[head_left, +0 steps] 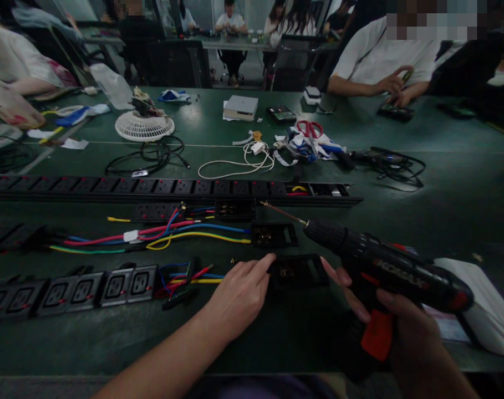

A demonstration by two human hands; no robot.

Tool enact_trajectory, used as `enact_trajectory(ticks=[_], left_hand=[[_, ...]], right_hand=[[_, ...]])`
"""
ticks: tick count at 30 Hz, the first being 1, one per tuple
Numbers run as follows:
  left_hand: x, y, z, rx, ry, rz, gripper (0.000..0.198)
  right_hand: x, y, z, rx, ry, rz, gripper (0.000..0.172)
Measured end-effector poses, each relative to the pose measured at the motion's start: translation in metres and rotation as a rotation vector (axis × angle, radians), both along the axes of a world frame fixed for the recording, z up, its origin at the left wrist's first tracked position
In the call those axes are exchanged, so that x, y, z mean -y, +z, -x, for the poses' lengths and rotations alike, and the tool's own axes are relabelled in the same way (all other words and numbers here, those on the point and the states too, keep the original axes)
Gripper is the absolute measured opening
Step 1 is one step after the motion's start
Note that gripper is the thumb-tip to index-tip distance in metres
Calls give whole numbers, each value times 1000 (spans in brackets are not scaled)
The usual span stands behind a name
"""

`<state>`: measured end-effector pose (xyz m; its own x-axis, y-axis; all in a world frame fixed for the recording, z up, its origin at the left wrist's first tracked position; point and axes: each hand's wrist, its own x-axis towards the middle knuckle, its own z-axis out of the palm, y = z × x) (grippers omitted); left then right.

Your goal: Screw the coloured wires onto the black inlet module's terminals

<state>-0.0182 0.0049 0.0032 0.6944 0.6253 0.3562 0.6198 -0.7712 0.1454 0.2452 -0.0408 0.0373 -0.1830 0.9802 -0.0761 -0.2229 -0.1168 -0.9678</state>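
Observation:
My right hand is wrapped around the grip of a black cordless drill. Its long thin bit points left, and a small brass-coloured piece, perhaps a screw, sits at the tip. One outstretched finger of this hand reaches the right end of a black plastic terminal housing. At that housing's left end, my left hand grips it with bent fingers, its thumb hidden. Yellow and blue wires run under the left hand from a strip of black sockets. Behind lies a second terminal housing, joined to red, blue and yellow wires.
A long black power strip crosses the table behind the wires. Beyond it lie a coiled black cable, a white cable, red-handled scissors and a white fan grille. Other people sit across the table. White sheets lie at right.

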Motion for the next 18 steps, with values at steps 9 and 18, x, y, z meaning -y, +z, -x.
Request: enact_trajectory(ticks=[9,18], left_hand=[[13,2,-4,11,26,16,30],[12,2,-4,-7,21,23,33]], right_hand=[[12,-3,-11,57,31,-8,39],[28,-3,-29,94,-270,56,51]])
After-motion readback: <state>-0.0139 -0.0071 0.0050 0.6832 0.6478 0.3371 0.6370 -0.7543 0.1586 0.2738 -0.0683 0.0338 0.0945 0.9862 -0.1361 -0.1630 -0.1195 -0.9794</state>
